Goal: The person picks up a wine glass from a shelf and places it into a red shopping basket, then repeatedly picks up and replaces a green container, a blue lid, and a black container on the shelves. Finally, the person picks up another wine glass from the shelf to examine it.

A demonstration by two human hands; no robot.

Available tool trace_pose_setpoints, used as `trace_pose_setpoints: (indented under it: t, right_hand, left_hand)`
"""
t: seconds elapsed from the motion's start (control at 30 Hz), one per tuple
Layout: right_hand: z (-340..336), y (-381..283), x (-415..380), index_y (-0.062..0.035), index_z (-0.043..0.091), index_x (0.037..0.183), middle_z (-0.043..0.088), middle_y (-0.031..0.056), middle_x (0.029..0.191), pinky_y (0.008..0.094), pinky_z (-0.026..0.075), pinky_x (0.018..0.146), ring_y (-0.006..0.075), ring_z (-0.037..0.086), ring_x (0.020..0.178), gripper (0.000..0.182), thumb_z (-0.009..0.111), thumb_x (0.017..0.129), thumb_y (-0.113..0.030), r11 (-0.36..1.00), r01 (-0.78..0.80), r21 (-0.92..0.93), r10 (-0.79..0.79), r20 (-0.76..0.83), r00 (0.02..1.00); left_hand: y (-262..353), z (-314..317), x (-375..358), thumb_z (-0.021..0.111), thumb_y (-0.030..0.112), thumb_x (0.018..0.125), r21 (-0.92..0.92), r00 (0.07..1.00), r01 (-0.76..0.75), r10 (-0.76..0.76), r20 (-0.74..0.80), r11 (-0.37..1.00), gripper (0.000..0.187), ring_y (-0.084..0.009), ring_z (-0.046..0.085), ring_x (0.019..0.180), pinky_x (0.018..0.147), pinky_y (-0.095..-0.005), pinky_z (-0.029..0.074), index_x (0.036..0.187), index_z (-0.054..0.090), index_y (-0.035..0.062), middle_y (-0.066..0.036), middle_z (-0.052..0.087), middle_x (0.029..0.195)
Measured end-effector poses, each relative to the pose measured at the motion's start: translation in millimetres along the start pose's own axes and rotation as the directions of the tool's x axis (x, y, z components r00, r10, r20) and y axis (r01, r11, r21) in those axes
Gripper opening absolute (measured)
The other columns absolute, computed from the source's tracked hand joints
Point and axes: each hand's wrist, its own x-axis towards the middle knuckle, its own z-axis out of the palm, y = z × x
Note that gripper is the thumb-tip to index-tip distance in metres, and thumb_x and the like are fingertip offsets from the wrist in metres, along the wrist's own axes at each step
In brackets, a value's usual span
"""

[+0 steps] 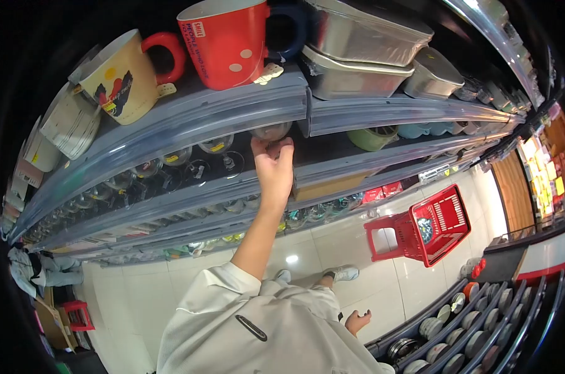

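Left arm [257,240], one: extended forward from the torso [251,336], forearm bare, elbow nearly straight. Left wrist [273,194]: roughly in line with the forearm. Left hand [274,161]: raised, thumb and fingers bent, fingertips partly hidden. Right hand [357,322], one: low beside the body, fingers loosely curled and parted. Feet [343,273], two: apart, the right turned outward.

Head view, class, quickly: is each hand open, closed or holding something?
Left hand: fingers curled at a clear, rounded object; whether the grip is closed cannot be told.
Right hand: loosely open, nothing visible in it.
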Motion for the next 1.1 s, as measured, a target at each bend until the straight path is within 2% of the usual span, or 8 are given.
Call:
trace_pose_setpoints:
  t: [0.1, 0.23, 0.33, 0.6, 0.77, 0.83, 0.97, 1.1]
  right_hand:
    - [-0.6, -3.7, -12.0, 0.0066, 0.033, 0.130, 0.035, 0.0258, 0.124, 0.0361, 0.045, 0.085, 0.0330, 0.048, 0.100, 0.057, 0.053, 0.077, -0.001, 0.999, -0.038, -0.018, 0.038, 0.026, 0.999]
    - [1.9, -3.1, -14.1, 0.0053, 0.034, 0.130, 0.036, 0.0249, 0.123, 0.0340, 0.046, 0.081, 0.0293, 0.051, 0.092, 0.057, 0.053, 0.077, -0.003, 1.000, -0.024, -0.010, 0.025, 0.067, 0.997]
    - [5.5, 0.1, -6.9, 0.0048, 0.035, 0.129, 0.036, 0.0241, 0.122, 0.0340, 0.046, 0.080, 0.0288, 0.052, 0.090, 0.056, 0.053, 0.077, -0.002, 1.000, 0.016, 0.013, -0.016, 0.054, 0.998]
    - [4.6, -20.1, 12.1, 0.0057, 0.035, 0.129, 0.036, 0.0244, 0.122, 0.0343, 0.047, 0.081, 0.0299, 0.053, 0.091, 0.055, 0.052, 0.078, -0.001, 0.998, 0.045, 0.035, -0.047, 0.065, 0.997]
    - [6.2, -25.1, 24.2, 0.0065, 0.034, 0.129, 0.035, 0.0248, 0.122, 0.0343, 0.047, 0.082, 0.0302, 0.054, 0.091, 0.055, 0.052, 0.078, -0.002, 0.995, 0.098, 0.021, -0.099, 0.071, 0.993]
    - [2.5, -35.2, 27.3, 0.0079, 0.034, 0.129, 0.035, 0.0257, 0.122, 0.0340, 0.048, 0.082, 0.0307, 0.054, 0.093, 0.055, 0.052, 0.078, -0.002, 0.999, 0.039, 0.034, -0.042, 0.103, 0.994]
    - [2.9, -32.1, 38.2, 0.0085, 0.035, 0.128, 0.035, 0.0263, 0.123, 0.0339, 0.048, 0.083, 0.0317, 0.053, 0.095, 0.054, 0.052, 0.078, -0.002, 0.998, 0.054, 0.035, -0.058, 0.097, 0.994]
    - [0.1, -26.1, 43.7, 0.0080, 0.035, 0.127, 0.035, 0.0262, 0.123, 0.0342, 0.048, 0.086, 0.0332, 0.051, 0.099, 0.054, 0.053, 0.078, -0.002, 0.991, 0.128, 0.036, -0.130, 0.051, 0.990]
  left_hand:
    - [5.5, 3.2, -4.4, 0.060, 0.004, 0.085, -0.079, 0.998, 0.059, -0.061, -0.028, 0.995, 0.046, -0.0129, 0.056, 0.090, 0.082, -0.0264, 0.048, 0.123, 0.035, -0.0014, -0.010, 0.052, 0.108]
    - [2.9, 1.2, -9.2, 0.061, 0.005, 0.086, -0.092, 0.999, 0.030, -0.032, -0.015, 0.995, 0.044, -0.0123, 0.055, 0.088, 0.081, -0.0258, 0.048, 0.121, 0.036, -0.0019, -0.009, 0.053, 0.105]
    - [1.0, -0.6, -12.5, 0.058, 0.005, 0.089, -0.061, 1.000, 0.003, -0.004, -0.015, 0.998, 0.031, -0.0140, 0.056, 0.091, 0.083, -0.0327, 0.053, 0.116, 0.042, -0.0001, -0.008, 0.053, 0.104]
    - [-8.6, -1.3, -18.3, 0.057, 0.005, 0.089, -0.064, 0.993, -0.092, 0.087, -0.074, 0.994, 0.026, -0.0128, 0.057, 0.087, 0.082, -0.0321, 0.053, 0.113, 0.047, -0.0005, -0.007, 0.057, 0.098]
    - [-5.0, -1.9, -18.6, 0.056, 0.003, 0.089, 0.001, 0.991, -0.088, 0.088, -0.097, 0.996, 0.023, -0.0133, 0.058, 0.086, 0.081, -0.0317, 0.053, 0.110, 0.049, -0.0013, -0.008, 0.058, 0.097]
    - [-3.6, -0.4, -18.4, 0.056, 0.003, 0.089, 0.007, 0.991, -0.092, 0.092, -0.095, 0.996, 0.022, -0.0135, 0.058, 0.086, 0.081, -0.0316, 0.053, 0.109, 0.049, -0.0015, -0.008, 0.058, 0.096]
    - [0.9, 3.8, -20.3, 0.056, 0.002, 0.088, -0.022, 0.989, -0.069, 0.066, -0.130, 0.997, 0.021, -0.0141, 0.058, 0.086, 0.082, -0.0318, 0.052, 0.108, 0.050, -0.0026, -0.009, 0.058, 0.096]
    - [0.5, 2.7, -18.8, 0.057, 0.003, 0.088, -0.010, 0.987, -0.052, 0.049, -0.152, 0.999, 0.020, -0.0134, 0.058, 0.084, 0.079, -0.0297, 0.052, 0.106, 0.051, -0.0027, -0.008, 0.059, 0.095]
